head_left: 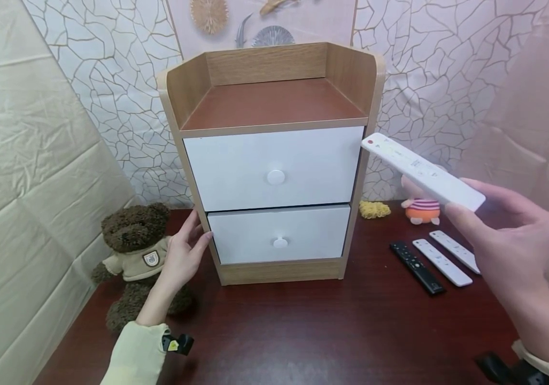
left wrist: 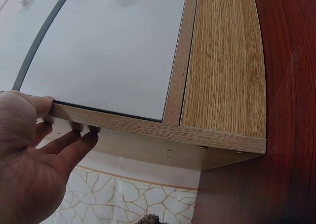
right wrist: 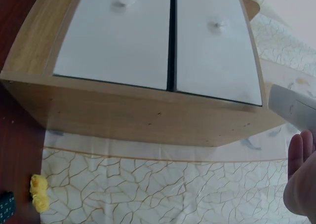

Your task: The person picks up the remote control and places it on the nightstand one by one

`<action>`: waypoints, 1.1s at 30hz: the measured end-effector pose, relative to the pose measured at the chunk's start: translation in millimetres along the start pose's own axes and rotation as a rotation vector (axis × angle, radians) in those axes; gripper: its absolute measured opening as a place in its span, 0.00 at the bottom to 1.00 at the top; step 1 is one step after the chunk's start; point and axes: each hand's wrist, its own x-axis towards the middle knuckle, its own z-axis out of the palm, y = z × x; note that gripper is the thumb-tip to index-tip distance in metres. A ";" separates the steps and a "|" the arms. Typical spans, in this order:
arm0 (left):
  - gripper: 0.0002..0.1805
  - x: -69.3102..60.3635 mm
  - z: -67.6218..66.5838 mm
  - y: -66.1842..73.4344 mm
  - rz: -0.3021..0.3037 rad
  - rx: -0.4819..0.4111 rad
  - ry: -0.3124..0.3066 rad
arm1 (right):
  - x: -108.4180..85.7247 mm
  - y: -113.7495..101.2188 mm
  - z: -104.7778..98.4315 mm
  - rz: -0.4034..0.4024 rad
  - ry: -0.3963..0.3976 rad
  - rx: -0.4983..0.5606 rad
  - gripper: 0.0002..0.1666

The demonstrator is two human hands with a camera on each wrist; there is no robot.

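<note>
Wooden cabinet (head_left: pixel 312 171) stands between the hands (head_left: pixel 184 254) (head_left: pixel 517 238), remote (head_left: pixel 420 170) in the right.

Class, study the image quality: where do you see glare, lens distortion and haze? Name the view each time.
Head: pale glare on the glossy tabletop before the cabinet; left wrist: the gap between drawer fronts bows, suggesting lens distortion; right wrist: hazy, the held remote washed out.
</note>
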 end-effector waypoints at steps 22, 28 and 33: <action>0.38 -1.1 -0.3 2.9 -0.011 0.013 0.012 | 24.9 -14.1 67.1 0.097 -0.058 -0.252 0.19; 0.38 -1.8 0.0 0.5 -0.017 0.017 0.008 | 29.6 -9.9 84.8 0.063 -0.064 -0.344 0.18; 0.38 -1.2 -0.6 1.3 -0.018 0.023 0.006 | 39.4 -10.1 98.1 0.046 -0.078 -0.331 0.17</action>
